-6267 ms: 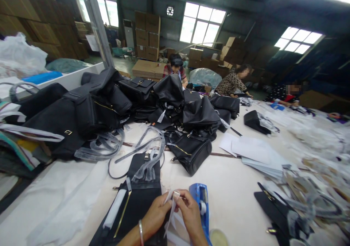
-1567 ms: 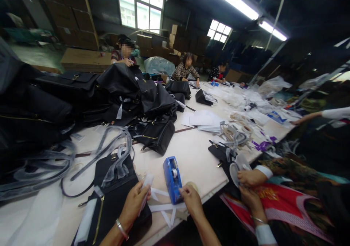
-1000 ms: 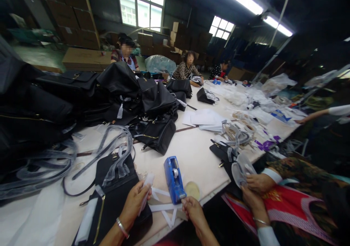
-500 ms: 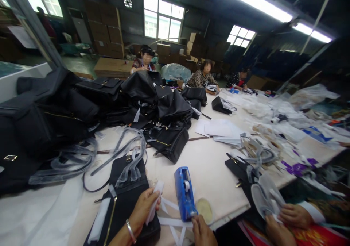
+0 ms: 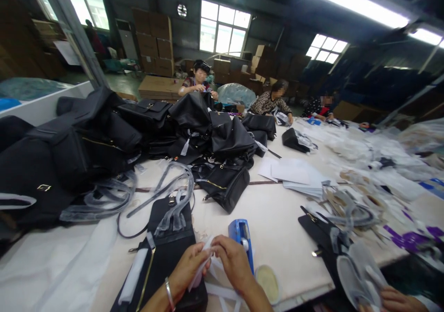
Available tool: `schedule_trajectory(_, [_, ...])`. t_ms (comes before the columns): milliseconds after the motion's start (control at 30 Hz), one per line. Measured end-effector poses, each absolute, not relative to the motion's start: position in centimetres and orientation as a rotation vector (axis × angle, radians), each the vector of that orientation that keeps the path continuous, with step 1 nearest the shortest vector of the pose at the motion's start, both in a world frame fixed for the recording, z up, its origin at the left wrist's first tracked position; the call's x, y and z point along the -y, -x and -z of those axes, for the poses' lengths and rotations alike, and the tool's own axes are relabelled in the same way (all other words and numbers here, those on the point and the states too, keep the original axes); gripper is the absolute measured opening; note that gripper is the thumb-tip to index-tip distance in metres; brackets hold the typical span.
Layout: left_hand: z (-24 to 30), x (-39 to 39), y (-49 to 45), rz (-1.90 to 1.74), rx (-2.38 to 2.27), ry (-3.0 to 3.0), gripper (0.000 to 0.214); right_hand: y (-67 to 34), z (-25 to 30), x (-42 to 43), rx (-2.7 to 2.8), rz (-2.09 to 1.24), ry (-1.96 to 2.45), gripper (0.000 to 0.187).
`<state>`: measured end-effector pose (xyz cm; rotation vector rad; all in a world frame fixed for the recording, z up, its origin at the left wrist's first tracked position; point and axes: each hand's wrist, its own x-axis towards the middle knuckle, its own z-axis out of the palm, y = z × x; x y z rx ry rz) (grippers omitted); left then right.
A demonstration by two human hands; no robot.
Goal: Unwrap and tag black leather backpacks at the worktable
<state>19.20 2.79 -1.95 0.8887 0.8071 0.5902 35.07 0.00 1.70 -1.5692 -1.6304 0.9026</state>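
Observation:
My left hand [image 5: 187,270] and my right hand [image 5: 234,265] meet at the table's near edge, both pinched on a white strip [image 5: 199,268] held between them. Under my left hand lies a black bag [image 5: 163,252] with a gold zipper and plastic-wrapped straps. A blue tape dispenser [image 5: 241,238] stands just behind my right hand, with more white strips lying below it. A small round pale disc [image 5: 267,279] sits to the right of the dispenser.
A heap of black bags [image 5: 104,140] fills the left and middle of the table. White sheets [image 5: 294,173] and plastic wrappings lie to the right. Another person's hand [image 5: 395,298] holds a wrapped piece at bottom right. Three people work at the far end.
My right hand left the dispenser's front end and came up to join my left hand on the white strip. The view swung left.

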Motion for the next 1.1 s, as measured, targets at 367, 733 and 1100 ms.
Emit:
schedule_trajectory(367, [1.7,-3.8,-18.9,-0.563,-0.664,-0.645,0.032,-34.4,2.2,-0.8,1.072,-1.217,1.456,0.026])
schedule_trajectory(733, [3.1,-3.9,-18.7,-0.595,-0.649,-0.371,0.026,-34.6,5.1,-0.7,1.008,-1.147,1.574,0.028])
schedule_trajectory(1100, [3.3,-2.6,-20.1,-0.590,-0.869,-1.174,0.036,-34.6,0.3,-2.0,1.461,-1.209,1.567,0.021])
